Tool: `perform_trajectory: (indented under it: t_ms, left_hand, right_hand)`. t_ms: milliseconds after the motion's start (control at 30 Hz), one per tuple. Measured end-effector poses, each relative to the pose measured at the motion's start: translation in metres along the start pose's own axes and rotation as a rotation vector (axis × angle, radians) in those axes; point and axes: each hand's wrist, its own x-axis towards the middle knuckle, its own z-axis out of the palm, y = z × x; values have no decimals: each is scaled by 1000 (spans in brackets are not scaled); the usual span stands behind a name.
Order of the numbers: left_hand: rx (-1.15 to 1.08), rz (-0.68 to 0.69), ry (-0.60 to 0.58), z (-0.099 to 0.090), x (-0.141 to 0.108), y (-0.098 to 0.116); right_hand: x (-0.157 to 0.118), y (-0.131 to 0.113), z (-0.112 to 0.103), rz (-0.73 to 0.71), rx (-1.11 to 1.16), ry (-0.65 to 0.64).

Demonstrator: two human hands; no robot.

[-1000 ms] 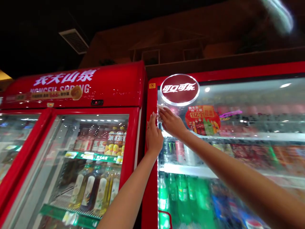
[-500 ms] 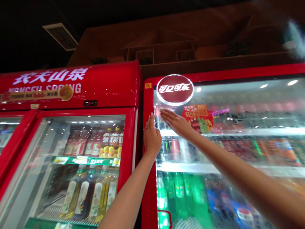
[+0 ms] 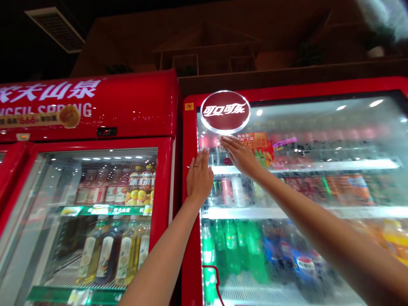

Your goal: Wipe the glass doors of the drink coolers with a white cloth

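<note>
My left hand (image 3: 200,175) is raised with fingers up, lying over the left edge of the right-hand red fridge (image 3: 190,221); a ring shows on one finger. My right hand (image 3: 241,156) reaches in from the right, its fingers stretched out just below the lit oval sign (image 3: 225,112). It partly covers a red round sticker (image 3: 266,148) on the glass door. Both hands look flat and hold nothing. Whether the palms touch the door cannot be told for certain.
Behind the glass are green bottles (image 3: 231,242), blue-labelled bottles (image 3: 305,265) and cans (image 3: 227,190) on shelves. Another red fridge (image 3: 164,182) with bottled drinks stands at the left. Above are a ceiling vent (image 3: 57,29) and dark wooden panels.
The view has shifted, moving the fridges left and slightly up in the picture. My right hand sits farther from my left hand and covers part of the round sticker.
</note>
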Motion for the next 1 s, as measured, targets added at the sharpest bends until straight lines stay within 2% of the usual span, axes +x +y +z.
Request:
perform_trajectory:
  t_ms: [133,267,367,467,567,700,833,900,1000]
  left_hand:
    - [104,-2,-56,-3,1,3]
    - [166,5,-86,-4,0,5]
    - [192,21,-109,-4,0,6]
    - [198,21,-112,-4,0,7]
    - [189,18,-112,-4,-1,7]
    - [146,18,-100,-4,-2,6]
    - [99,11,-88,-1,-3,6]
    - [81,5,-93,0,-3,6]
    - [59,-9,-106,-1,-2,5]
  right_hand:
    - [6,-7,4,-25,42,-29]
    - [-11,-6,-5,-88,48,-101]
    - [-17,9,-17,-9,3,-38]
    - [-9,14,-18,93,-31,40]
    - [-8,7,-15,85,-13,6]
    - [-25,7,-24,37,19,-78]
    - [-31,30,-38,137,2,-16]
    - [-23,39,-39,185,-3,11]
    - [-16,39,-35,197,-7,13]
